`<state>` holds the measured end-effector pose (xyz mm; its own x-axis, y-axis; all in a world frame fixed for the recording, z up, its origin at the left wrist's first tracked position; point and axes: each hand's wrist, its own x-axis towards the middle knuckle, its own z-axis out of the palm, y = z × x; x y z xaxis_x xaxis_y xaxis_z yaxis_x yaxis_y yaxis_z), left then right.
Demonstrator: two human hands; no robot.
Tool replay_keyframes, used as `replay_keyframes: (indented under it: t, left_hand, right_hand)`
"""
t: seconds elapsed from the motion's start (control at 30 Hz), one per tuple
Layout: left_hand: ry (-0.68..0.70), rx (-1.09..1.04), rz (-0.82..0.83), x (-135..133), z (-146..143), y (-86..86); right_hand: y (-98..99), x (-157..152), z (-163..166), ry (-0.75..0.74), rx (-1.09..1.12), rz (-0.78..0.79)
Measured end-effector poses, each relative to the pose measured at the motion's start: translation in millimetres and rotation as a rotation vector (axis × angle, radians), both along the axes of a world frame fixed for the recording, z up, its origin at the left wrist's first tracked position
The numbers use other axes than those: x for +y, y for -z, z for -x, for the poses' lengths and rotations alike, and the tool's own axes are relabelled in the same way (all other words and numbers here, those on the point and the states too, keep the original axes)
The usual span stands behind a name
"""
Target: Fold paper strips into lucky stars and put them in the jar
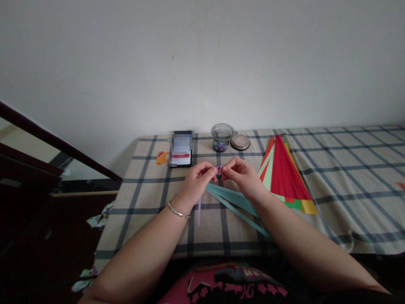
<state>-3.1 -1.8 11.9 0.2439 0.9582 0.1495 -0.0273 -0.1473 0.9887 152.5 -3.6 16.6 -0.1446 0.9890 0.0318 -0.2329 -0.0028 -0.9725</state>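
Observation:
My left hand (198,179) and my right hand (242,175) meet above the checked tablecloth (348,185), fingertips pinched together on a small folded piece of purple paper (219,169). A thin purple paper strip (199,211) hangs down from it below my left hand. Several teal paper strips (236,204) lie on the cloth under my right wrist. A silver bangle (177,210) sits on my left wrist.
A fan of red, green, orange and yellow paper strips (284,173) lies to the right of my hands. At the back stand an open glass jar (222,137) holding small coloured pieces, its lid (240,142), and a phone (180,148). A dark wooden rail (47,139) runs on the left.

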Motion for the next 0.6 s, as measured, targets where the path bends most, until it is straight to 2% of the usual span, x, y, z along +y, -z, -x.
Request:
replay_keyframes:
  t: [0.23,0.3,0.43,0.6]
  left_hand:
    - [-0.107,0.122,-0.235,-3.1,-0.6,2.3]
    - [-0.113,0.158,-0.253,-2.2,-0.2,3.7]
    - [-0.128,0.151,-0.197,-0.8,-0.2,4.1]
    - [-0.087,-0.039,-0.027,-1.4,-3.9,0.9]
  right_hand:
    - [3.3,1.1,2.1,0.019,-0.108,-0.069]
    - [4.1,1.2,2.2,0.012,-0.111,-0.071]
    - [3.3,1.2,1.8,-0.018,-0.096,-0.051]
    - [1.4,1.2,-0.1,-0.101,0.099,0.067]
